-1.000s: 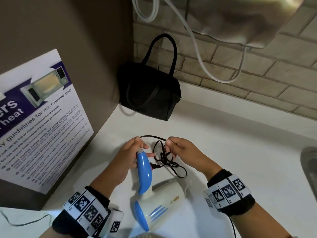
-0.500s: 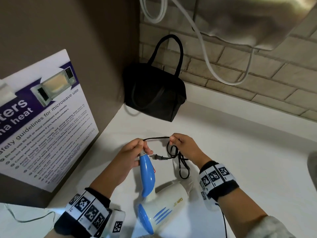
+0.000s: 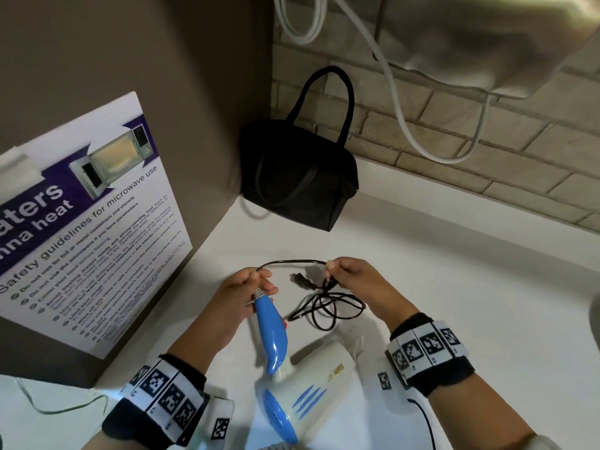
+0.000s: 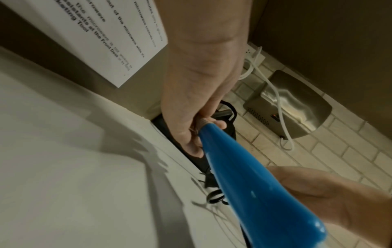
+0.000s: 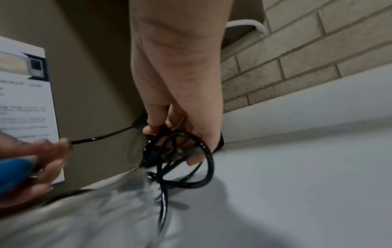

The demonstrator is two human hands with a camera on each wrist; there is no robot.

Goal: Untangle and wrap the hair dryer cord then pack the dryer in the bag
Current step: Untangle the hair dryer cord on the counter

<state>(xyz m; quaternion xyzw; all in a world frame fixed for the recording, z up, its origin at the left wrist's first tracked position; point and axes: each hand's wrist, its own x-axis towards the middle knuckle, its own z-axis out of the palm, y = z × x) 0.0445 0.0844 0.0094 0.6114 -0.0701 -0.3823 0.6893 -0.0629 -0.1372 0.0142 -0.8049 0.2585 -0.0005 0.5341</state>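
Observation:
A white and blue hair dryer [image 3: 311, 381] lies on the white counter [image 3: 454, 287], its blue handle [image 3: 272, 332] [image 4: 244, 181] pointing away from me. My left hand [image 3: 250, 287] [image 4: 197, 117] grips the handle's tip where the black cord [image 3: 328, 306] [image 5: 180, 159] comes out. My right hand [image 3: 350, 277] [image 5: 180, 107] pinches the cord a short way along and holds tangled loops that hang onto the counter, with the plug [image 3: 300, 280] among them. A stretch of cord arches between both hands. A black handbag [image 3: 302, 180] stands in the back corner.
A brown panel with a microwave safety poster [image 3: 81, 222] walls the left side. A steel hand dryer [image 3: 470, 43] with a white cable [image 3: 399, 115] hangs on the brick wall above. A sink edge [image 3: 595, 316] shows at far right.
My right hand has drawn away to the right, lengthening the cord stretch between the hands, and the tangle has loosened and spread on the counter. The left hand stays on the handle tip.

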